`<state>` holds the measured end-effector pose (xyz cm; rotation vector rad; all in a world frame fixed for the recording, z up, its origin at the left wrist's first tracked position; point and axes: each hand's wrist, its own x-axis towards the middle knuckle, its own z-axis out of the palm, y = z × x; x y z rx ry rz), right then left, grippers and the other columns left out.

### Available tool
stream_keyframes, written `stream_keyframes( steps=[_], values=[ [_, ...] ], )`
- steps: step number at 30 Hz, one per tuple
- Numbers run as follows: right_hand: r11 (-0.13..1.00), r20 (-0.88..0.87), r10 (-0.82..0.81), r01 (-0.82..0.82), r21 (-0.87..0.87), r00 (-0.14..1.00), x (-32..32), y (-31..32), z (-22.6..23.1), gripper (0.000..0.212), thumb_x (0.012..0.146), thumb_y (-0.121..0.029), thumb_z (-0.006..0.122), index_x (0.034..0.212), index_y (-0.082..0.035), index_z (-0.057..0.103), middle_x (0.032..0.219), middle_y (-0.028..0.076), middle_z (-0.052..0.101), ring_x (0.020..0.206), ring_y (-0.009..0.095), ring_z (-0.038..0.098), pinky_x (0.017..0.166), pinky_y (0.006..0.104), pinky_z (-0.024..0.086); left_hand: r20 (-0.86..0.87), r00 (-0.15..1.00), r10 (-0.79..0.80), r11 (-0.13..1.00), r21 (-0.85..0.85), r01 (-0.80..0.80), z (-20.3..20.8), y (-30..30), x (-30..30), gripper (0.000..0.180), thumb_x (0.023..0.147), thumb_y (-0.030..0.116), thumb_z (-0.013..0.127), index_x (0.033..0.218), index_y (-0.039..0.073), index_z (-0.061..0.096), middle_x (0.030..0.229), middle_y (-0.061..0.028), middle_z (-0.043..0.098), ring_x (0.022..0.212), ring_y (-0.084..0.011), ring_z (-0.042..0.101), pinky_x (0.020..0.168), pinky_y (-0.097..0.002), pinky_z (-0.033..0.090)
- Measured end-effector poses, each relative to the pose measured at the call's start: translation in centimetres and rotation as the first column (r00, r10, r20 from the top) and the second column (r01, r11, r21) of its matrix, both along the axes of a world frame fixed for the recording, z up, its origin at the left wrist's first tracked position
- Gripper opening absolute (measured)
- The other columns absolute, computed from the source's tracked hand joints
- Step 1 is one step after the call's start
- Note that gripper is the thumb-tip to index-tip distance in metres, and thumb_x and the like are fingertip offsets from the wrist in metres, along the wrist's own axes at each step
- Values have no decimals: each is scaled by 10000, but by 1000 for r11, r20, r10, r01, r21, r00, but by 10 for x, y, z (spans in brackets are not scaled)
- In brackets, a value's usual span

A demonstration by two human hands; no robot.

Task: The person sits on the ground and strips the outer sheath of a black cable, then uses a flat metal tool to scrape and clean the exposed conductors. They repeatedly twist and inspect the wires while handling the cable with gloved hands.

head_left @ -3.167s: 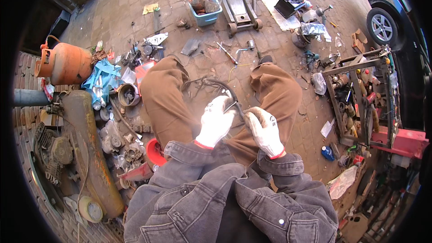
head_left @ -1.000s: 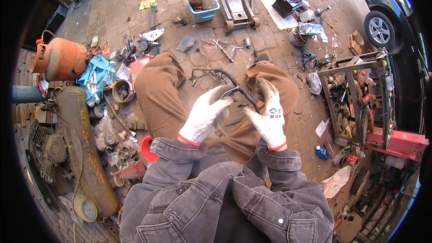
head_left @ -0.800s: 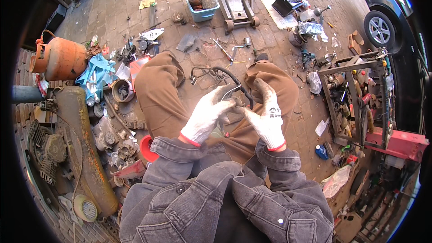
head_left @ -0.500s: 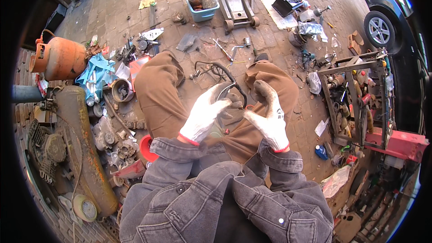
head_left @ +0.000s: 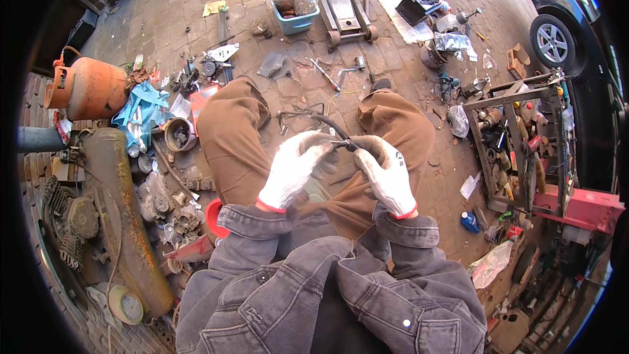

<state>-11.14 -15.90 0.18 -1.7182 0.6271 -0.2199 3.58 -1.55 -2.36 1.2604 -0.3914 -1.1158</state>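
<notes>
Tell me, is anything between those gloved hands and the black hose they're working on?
Nothing visible is. The left hand and the right hand both already close on the black hose over the lap; only the white gloves lie between skin and hose.

A blue plastic tub (head_left: 296, 16) stuffed with bags sits on the paving ahead, left of a flat white sheet (head_left: 401, 23). A small blue bottle (head_left: 469, 221) lies at right near a white paper slip (head_left: 469, 185), with a crumpled clear bag (head_left: 490, 263) below it. A blue bag (head_left: 141, 110) lies at left.
</notes>
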Motion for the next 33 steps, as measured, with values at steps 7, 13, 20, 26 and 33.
stream_keyframes(
  steps=[7, 13, 20, 26, 33],
  values=[
    [983, -49, 14, -4, 186, 999, -4, 2, 13, 249, 1017, -193, 571, 1156, 5, 628, 781, -37, 550, 617, 29, 401, 535, 186, 345, 93, 990, 110, 994, 6, -111, -5, -5, -4, 196, 1003, 153, 611, 1108, -2, 668, 872, -30, 706, 688, -64, 627, 601, -208, 495],
    [936, -18, -28, 33, 350, 999, -7, 2, 5, 335, 1017, -263, 582, 1204, 14, 595, 940, 47, 635, 755, 107, 512, 649, 244, 409, 60, 994, 88, 996, 15, -89, 2, -1, -5, 210, 1011, 168, 606, 1124, 4, 673, 887, -27, 692, 706, -70, 612, 621, -226, 488],
    [862, 42, -8, -14, 507, 999, -14, 2, 0, 378, 1009, -307, 636, 1208, 7, 566, 726, -24, 495, 580, 42, 394, 511, 198, 305, 119, 985, -125, 987, 117, 111, 4, 7, 0, 371, 1044, 297, 553, 1198, -27, 646, 1005, -88, 721, 812, -119, 654, 704, -299, 522],
    [860, 43, 104, -112, 498, 994, -16, -2, 1, 311, 1022, -276, 542, 1137, -10, 654, 871, 21, 639, 750, 116, 572, 706, 296, 466, 251, 968, -26, 998, -45, 39, 0, -2, -14, 389, 1059, 291, 499, 1231, -26, 646, 1069, -100, 722, 952, -161, 655, 866, -322, 518],
    [269, -11, -274, 87, 959, 962, 6, 15, 1, 346, 1085, -287, 481, 1250, 6, 560, 693, -39, 500, 497, 54, 378, 453, 216, 332, -335, 919, 208, 961, -105, -256, -13, -42, 6, 226, 1026, 209, 610, 1121, 16, 682, 1061, -64, 712, 930, -124, 663, 824, -263, 547]
  ],
)
